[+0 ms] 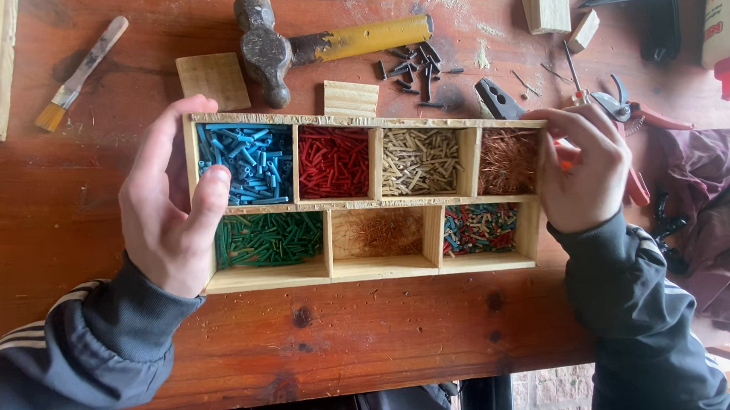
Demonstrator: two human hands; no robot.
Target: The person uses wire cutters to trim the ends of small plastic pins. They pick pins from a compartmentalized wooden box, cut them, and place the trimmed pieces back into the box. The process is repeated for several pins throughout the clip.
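Wooden tray (pixel 369 270) lies long axis left-right between the hands; left hand (pixel 168 206) and right hand (pixel 583 168) each grip one end.

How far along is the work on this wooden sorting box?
Done: the divided wooden box is assembled, and every compartment holds something, though the lower middle one only thinly. In hand: the left hand and right hand grip its ends. Left: hammer, loose nails and offcuts lie on the bench.
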